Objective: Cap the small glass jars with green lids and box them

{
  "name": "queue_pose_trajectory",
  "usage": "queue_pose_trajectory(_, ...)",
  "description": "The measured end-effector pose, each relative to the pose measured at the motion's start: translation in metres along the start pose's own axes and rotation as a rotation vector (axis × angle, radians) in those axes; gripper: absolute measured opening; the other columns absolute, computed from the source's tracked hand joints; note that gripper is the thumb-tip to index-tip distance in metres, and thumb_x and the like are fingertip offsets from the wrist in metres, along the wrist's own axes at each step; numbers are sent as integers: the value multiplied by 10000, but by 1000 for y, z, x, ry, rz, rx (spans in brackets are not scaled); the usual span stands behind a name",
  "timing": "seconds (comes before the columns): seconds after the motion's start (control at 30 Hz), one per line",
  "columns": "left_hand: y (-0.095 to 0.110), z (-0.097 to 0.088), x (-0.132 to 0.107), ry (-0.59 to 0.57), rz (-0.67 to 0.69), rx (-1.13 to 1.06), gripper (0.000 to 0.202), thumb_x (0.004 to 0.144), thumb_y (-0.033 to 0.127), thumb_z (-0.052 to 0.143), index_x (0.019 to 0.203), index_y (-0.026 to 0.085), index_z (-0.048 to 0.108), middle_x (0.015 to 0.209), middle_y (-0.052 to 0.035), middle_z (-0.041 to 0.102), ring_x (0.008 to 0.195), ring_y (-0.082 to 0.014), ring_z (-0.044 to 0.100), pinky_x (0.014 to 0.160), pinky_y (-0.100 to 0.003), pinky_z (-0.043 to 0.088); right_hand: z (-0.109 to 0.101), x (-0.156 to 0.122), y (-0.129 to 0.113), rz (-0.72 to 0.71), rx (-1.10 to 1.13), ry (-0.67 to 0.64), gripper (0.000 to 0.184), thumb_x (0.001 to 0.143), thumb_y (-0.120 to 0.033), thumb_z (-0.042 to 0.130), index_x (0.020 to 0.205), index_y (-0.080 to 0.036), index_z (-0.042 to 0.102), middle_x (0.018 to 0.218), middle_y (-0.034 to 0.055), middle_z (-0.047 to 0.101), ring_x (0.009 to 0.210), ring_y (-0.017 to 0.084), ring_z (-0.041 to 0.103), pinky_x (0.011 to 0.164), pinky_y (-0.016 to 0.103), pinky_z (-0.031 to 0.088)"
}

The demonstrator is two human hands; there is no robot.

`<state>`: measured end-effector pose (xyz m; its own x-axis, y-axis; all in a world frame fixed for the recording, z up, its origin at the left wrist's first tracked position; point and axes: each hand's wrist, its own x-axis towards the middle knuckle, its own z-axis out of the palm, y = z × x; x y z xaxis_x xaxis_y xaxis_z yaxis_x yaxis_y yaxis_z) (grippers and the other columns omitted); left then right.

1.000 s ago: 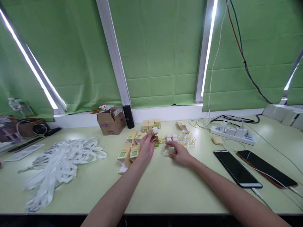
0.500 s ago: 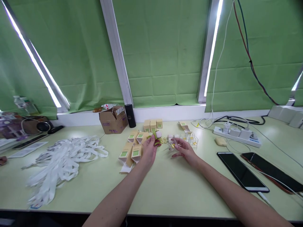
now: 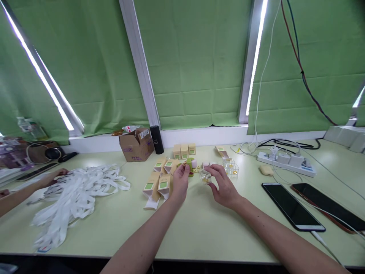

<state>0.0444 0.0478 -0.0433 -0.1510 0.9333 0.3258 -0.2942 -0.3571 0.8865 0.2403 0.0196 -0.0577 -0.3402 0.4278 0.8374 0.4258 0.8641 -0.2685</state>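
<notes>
My left hand has its fingers pinched at a small green item with a pale pink rounded part; the fingertips partly hide it, and its kind is unclear. My right hand grips a small clear plastic box between thumb and fingers, and something gold-coloured shows inside. Between the hands lie small yellowish square pieces on the table. Beyond my right hand stand more clear boxes with gold bits in them. Left of my left hand are several tan cartons with green windows, some with flaps open.
A co-worker's arm reaches from the left to a heap of white ribbon straps. Three tan cartons, a cardboard box and a black cylinder stand farther back. Phones and a power strip lie right.
My right hand has turned, bringing the clear box more upright. The green item has shifted slightly right and turned at my left fingertips. A co-worker's arm has come in over the white straps.
</notes>
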Motion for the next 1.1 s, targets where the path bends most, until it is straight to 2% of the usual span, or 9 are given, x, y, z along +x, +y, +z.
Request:
queue_pose_trajectory(0.1, 6, 2, -3, -7, 40, 57, 505, 786, 629, 809, 954, 163, 708, 942, -49, 699, 824, -159, 609, 763, -275, 509, 3, 0, -1, 33, 93, 14, 585, 987, -136, 513, 1531, -309, 386, 1368, 161, 486, 1313, 328, 517, 963, 539, 641)
queue_pose_trajectory(0.2, 12, 5, -7, -27, 77, 97, 493, 813, 627, 786, 982, 170, 711, 946, -56, 709, 852, -173, 629, 778, -280, 516, 7, -2, 1, 196, 255, 64, 476, 991, -242, 595, 1440, -317, 457, 1353, 140, 496, 1244, 303, 593, 908, 483, 671)
queue_pose_trajectory(0.3, 14, 8, -10, -33, 89, 124, 491, 823, 639, 771, 988, 179, 720, 909, -49, 708, 874, -186, 646, 787, -283, 522, 11, -3, 6, 369, 415, 101, 416, 988, -339, 645, 1362, -326, 463, 1283, 98, 543, 1102, 259, 695, 889, 452, 665)
queue_pose_trajectory(0.5, 14, 10, -10, -36, 81, 173, 495, 830, 665, 743, 938, 182, 735, 811, -35, 688, 824, -187, 643, 753, -280, 514, 14, -1, 13, 565, 645, 159, 459, 940, -487, 711, 1305, -338, 477, 1183, 31, 552, 944, 189, 714, 830, 376, 647)
queue_pose_trajectory(0.7, 12, 10, -11, -53, 58, 236, 525, 829, 696, 713, 865, 172, 716, 793, -37, 676, 777, -183, 606, 725, -282, 488, 12, 3, 9, 636, 697, 183, 523, 877, -554, 763, 1269, -321, 508, 1131, 16, 557, 814, 150, 648, 761, 386, 662)
queue_pose_trajectory(1.1, 9, 12, -13, -103, 20, 285, 551, 803, 718, 715, 798, 168, 674, 792, -40, 668, 747, -171, 586, 724, -282, 495, 12, 4, 8, 679, 813, 164, 521, 871, -563, 766, 1245, -317, 499, 1132, 16, 531, 934, 203, 703, 797, 452, 689)
